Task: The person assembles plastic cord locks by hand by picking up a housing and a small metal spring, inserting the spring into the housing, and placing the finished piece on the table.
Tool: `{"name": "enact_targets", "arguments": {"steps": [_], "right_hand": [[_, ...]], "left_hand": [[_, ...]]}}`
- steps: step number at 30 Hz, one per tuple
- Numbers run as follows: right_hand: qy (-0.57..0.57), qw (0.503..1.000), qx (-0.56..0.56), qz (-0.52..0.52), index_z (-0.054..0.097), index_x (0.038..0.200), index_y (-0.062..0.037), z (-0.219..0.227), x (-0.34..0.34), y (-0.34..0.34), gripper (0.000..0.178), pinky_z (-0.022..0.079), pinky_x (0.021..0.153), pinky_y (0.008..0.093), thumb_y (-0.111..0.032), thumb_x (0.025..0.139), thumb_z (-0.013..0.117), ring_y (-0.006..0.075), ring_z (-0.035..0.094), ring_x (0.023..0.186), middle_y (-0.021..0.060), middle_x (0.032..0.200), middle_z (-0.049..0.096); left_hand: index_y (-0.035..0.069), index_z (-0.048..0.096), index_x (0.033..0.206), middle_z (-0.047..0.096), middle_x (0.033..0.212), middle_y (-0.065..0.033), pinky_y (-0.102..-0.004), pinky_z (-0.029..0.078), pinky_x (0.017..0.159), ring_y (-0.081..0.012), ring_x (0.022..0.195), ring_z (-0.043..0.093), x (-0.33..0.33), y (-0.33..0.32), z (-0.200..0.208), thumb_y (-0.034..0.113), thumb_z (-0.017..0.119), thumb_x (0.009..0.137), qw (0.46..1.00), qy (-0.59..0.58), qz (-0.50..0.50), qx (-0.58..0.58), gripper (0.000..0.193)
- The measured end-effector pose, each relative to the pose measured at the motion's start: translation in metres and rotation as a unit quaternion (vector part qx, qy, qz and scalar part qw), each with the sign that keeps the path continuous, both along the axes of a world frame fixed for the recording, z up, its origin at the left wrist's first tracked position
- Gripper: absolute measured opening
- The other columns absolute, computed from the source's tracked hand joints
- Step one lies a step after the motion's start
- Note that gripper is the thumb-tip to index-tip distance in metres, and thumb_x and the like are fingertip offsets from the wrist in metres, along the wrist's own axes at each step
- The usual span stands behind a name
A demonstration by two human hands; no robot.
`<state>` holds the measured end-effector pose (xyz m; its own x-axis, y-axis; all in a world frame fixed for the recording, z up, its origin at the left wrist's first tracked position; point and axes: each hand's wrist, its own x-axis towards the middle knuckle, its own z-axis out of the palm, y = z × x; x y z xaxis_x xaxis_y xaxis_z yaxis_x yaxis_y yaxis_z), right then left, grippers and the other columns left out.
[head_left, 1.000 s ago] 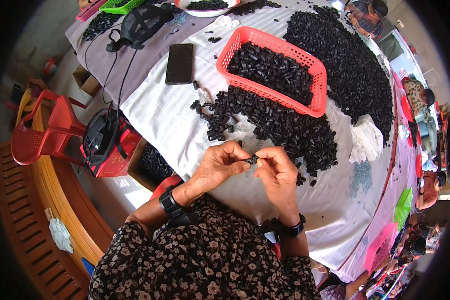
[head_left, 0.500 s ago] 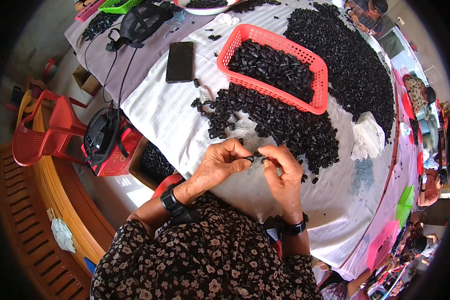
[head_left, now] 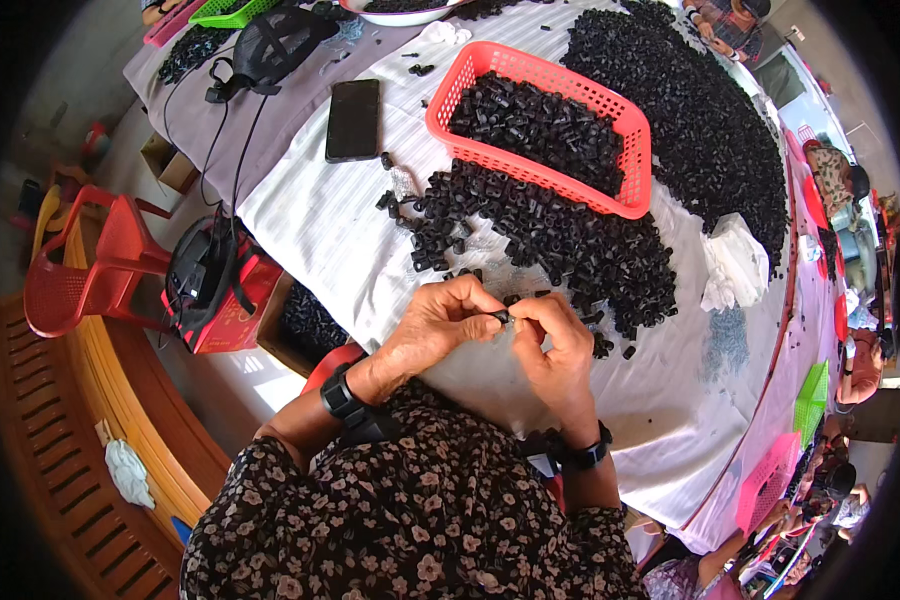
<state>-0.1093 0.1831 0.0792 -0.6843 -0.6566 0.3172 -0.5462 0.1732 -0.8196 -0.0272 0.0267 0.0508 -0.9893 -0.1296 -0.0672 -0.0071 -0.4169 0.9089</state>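
Observation:
Over the near edge of the white cloth, my left hand (head_left: 438, 322) pinches a small black plastic piece (head_left: 501, 316) between thumb and fingers. My right hand (head_left: 558, 352) is closed at its fingertips right beside that piece; whatever is in its pinch is too small to make out. Just beyond my fingers spreads a loose pile of similar black pieces (head_left: 580, 255), with small pale metal bits scattered among them. Behind the pile stands a coral-red perforated basket (head_left: 638, 195), partly filled with more black pieces.
A far larger heap of black pieces (head_left: 690, 130) covers the back right. A dark phone (head_left: 354, 120) lies at the left, a crumpled white plastic bag (head_left: 734, 262) at the right, near scattered bluish metal bits (head_left: 726, 338). A red chair (head_left: 120, 255) stands left; other people sit around.
My right hand has moved slightly left, bringing its fingertips up to the piece in my left hand. The left hand keeps its pinch. The whole view has shifted a little.

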Motion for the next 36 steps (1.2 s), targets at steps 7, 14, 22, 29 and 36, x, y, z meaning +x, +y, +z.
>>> {"name": "enact_targets", "arguments": {"steps": [7,14,22,29,36], "right_hand": [[-0.096,0.995,-0.025,0.016,0.060,0.092,-0.0022,0.002,0.000,0.002,0.014,0.043,0.056,0.0231,0.005,0.081,0.057,0.0085,0.053,0.063,0.0041,0.080,0.058],[-0.137,0.989,-0.046,-0.005,0.060,0.095,-0.0022,-0.005,0.006,0.005,0.014,0.043,0.057,0.0223,0.003,0.082,0.058,0.0082,0.053,0.065,0.0037,0.082,0.058],[-0.093,0.995,-0.040,-0.014,0.059,0.095,-0.0018,-0.002,0.001,0.006,0.015,0.045,0.060,0.0232,0.006,0.082,0.056,0.0100,0.055,0.069,0.0051,0.085,0.057],[-0.133,0.990,-0.036,-0.002,0.057,0.098,-0.0020,0.000,0.003,0.008,0.019,0.046,0.062,0.0242,0.006,0.082,0.057,0.0112,0.055,0.070,0.0057,0.086,0.057],[-0.093,0.995,-0.013,0.019,0.056,0.097,-0.0018,0.000,0.004,0.010,0.016,0.047,0.062,0.0282,0.005,0.083,0.055,0.0187,0.058,0.071,0.0092,0.086,0.058]], "left_hand": [[0.000,0.061,0.097,0.063,0.091,-0.0032,-0.0231,0.048,0.075,-0.0080,0.082,0.058,0.001,0.000,-0.005,0.001,0.065,0.083,0.999,0.021,-0.001,-0.028,0.014],[0.000,0.060,0.098,0.062,0.090,-0.0034,-0.0236,0.049,0.076,-0.0085,0.084,0.058,0.001,0.003,-0.006,0.000,0.064,0.083,0.999,0.023,-0.001,-0.038,0.015],[-0.001,0.059,0.097,0.062,0.090,-0.0037,-0.0231,0.049,0.076,-0.0086,0.082,0.059,0.000,0.002,-0.005,0.000,0.063,0.084,1.000,0.015,-0.011,-0.009,0.013],[-0.001,0.059,0.096,0.062,0.089,-0.0032,-0.0221,0.048,0.074,-0.0075,0.080,0.057,0.002,0.004,0.001,0.001,0.064,0.084,1.000,0.004,-0.012,-0.021,0.014],[-0.001,0.059,0.097,0.061,0.088,-0.0018,-0.0214,0.047,0.074,-0.0067,0.081,0.057,0.002,0.007,0.001,0.001,0.064,0.084,0.999,0.006,-0.018,-0.029,0.014]]}}
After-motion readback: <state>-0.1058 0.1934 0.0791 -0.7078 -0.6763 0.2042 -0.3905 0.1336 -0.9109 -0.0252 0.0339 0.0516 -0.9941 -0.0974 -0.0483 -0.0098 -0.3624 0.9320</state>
